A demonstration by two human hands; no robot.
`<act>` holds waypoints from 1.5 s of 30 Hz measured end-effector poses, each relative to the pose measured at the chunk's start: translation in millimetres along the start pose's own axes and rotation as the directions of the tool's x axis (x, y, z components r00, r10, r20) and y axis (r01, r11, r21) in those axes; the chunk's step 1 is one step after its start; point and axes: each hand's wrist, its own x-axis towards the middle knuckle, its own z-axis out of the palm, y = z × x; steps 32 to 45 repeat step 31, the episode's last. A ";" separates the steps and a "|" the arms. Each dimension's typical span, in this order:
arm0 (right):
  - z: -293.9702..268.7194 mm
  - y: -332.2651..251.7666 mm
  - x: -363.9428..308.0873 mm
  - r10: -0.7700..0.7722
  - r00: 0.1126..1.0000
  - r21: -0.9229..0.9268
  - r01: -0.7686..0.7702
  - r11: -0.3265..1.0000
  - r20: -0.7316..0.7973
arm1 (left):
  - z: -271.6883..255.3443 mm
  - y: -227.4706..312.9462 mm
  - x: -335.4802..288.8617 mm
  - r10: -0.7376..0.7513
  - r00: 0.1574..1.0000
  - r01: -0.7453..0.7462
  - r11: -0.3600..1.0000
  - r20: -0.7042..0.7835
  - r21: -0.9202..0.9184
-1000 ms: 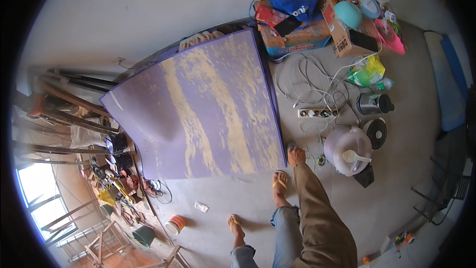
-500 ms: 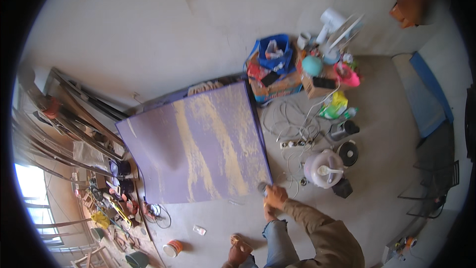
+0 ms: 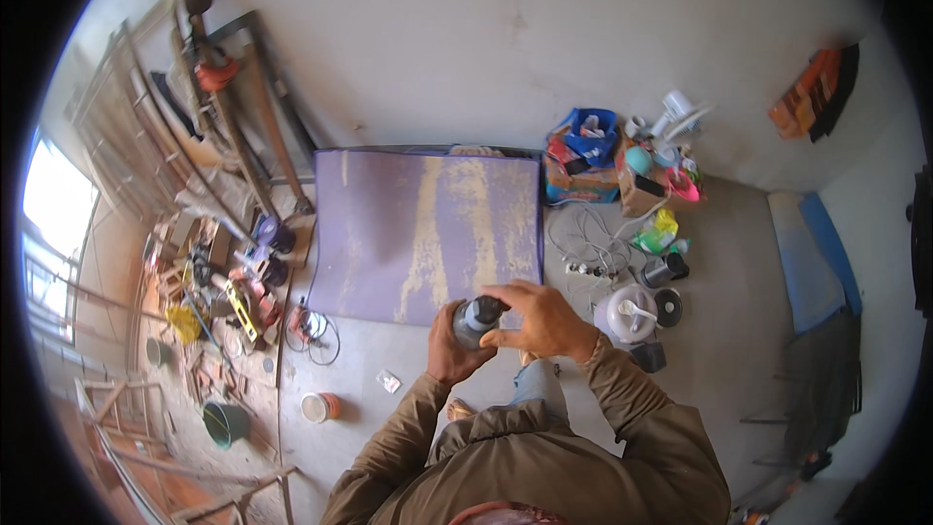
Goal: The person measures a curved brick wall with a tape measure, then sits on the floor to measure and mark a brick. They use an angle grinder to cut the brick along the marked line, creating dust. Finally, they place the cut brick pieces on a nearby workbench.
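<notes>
A grey bottle (image 3: 470, 329) with a dark cap (image 3: 489, 308) is held up in front of my chest, tilted a little. My left hand (image 3: 449, 350) is wrapped round its body from the left side. My right hand (image 3: 549, 323) comes in from the right, its fingers bent over the cap and its thumb at the bottle's shoulder. Whether the cap sits tight or loose cannot be made out. Beyond both hands lies a worn purple mat (image 3: 374, 243) with yellowish bare streaks.
Right of the mat are a blue bag (image 3: 590, 141), cardboard boxes, loose cables (image 3: 588, 233) and a whitish lidded pot (image 3: 622, 315). On the left lie tools, wood scraps and a green bucket (image 3: 225, 424). A small white-and-orange bucket (image 3: 319, 407) stands nearer me.
My right hand has come up from beside my knee with the bottle. My left hand has risen from low down and now grips it too. The view has turned and straightened.
</notes>
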 end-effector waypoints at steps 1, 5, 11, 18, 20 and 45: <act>3.9 -8.5 1.6 -0.019 1.000 0.038 0.019 0.999 -0.004 | -16.0 17.0 -5.1 -0.047 0.999 0.047 0.996 0.007 -0.072; 26.0 -42.7 13.6 -0.159 0.977 0.140 0.179 0.974 -0.144 | -51.8 55.8 -31.9 -0.082 0.995 0.074 0.988 -0.058 -0.135; 72.3 -86.3 45.1 -0.304 0.940 -0.205 0.271 0.941 -0.154 | -91.3 60.8 -69.5 -0.098 0.963 0.082 0.994 -0.249 -0.074; 79.3 -102.8 64.1 -0.520 0.849 -0.013 0.523 0.852 0.094 | -132.0 67.3 -105.1 -0.097 0.994 0.079 0.958 -0.051 -0.275; 90.4 -110.8 71.0 -0.561 0.803 0.137 0.544 0.828 0.200 | -131.0 54.5 -118.7 -0.075 0.995 0.095 0.900 0.062 -0.426; 61.6 -201.5 101.0 0.075 0.601 -0.311 0.299 0.902 0.796 | -153.4 66.4 -152.4 -0.254 0.962 0.217 0.935 -0.102 -0.280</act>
